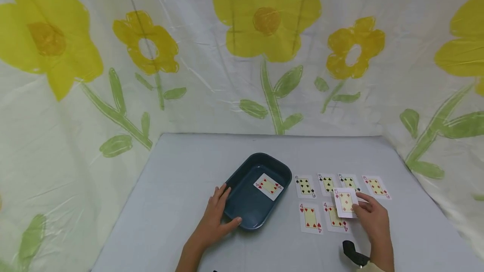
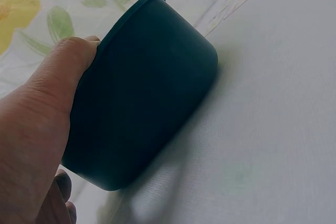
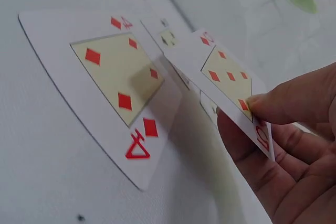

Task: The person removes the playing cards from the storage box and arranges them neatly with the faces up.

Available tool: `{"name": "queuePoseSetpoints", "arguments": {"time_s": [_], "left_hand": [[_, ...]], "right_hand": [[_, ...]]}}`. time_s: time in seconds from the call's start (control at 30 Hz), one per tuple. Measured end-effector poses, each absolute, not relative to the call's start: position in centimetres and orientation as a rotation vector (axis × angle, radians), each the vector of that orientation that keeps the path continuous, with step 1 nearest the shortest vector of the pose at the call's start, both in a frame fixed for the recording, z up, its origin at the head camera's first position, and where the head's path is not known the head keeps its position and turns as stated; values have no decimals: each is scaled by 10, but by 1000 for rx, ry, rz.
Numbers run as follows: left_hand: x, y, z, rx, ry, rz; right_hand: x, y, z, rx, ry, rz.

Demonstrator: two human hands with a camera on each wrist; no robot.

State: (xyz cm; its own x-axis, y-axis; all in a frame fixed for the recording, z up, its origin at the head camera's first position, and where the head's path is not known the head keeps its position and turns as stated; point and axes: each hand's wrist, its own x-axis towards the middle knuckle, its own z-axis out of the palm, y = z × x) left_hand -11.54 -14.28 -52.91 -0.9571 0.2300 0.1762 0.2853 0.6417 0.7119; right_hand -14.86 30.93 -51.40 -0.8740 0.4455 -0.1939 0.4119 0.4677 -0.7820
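My left hand [image 1: 217, 221] holds the near-left corner of a dark teal plastic tray [image 1: 247, 224], its thumb [image 2: 79, 51] over the rim in the left wrist view. A red four card [image 1: 268, 187] lies inside the tray. Between thumb and fingers, my right hand [image 1: 372, 217] pinches a five of diamonds [image 1: 345, 203]. That card is raised and tilted above a four of diamonds [image 3: 118, 77], partly covering it in the head view. A four of hearts [image 1: 311, 218] lies left of the four of diamonds.
Behind these lie a black-suited six [image 1: 304, 187], a five of clubs [image 1: 327, 184], another black five [image 1: 348, 182] and a six of diamonds [image 1: 376, 187]. The light grey table [image 1: 181, 171] meets a white sheet with painted flowers [image 1: 204, 87].
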Motion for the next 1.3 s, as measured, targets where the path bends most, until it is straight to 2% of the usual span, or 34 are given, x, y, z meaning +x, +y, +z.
{"name": "queuePoseSetpoints", "arguments": {"time_s": [0.47, 1.3], "left_hand": [[-115, -144, -530, -406, -2785, -1271], [-113, -141, -528, -376, -2804, -1254]], "right_hand": [[-142, 319, -516, -1089, -2657, 1136], [-141, 307, -518, -1108, -2579, 1029]]}}
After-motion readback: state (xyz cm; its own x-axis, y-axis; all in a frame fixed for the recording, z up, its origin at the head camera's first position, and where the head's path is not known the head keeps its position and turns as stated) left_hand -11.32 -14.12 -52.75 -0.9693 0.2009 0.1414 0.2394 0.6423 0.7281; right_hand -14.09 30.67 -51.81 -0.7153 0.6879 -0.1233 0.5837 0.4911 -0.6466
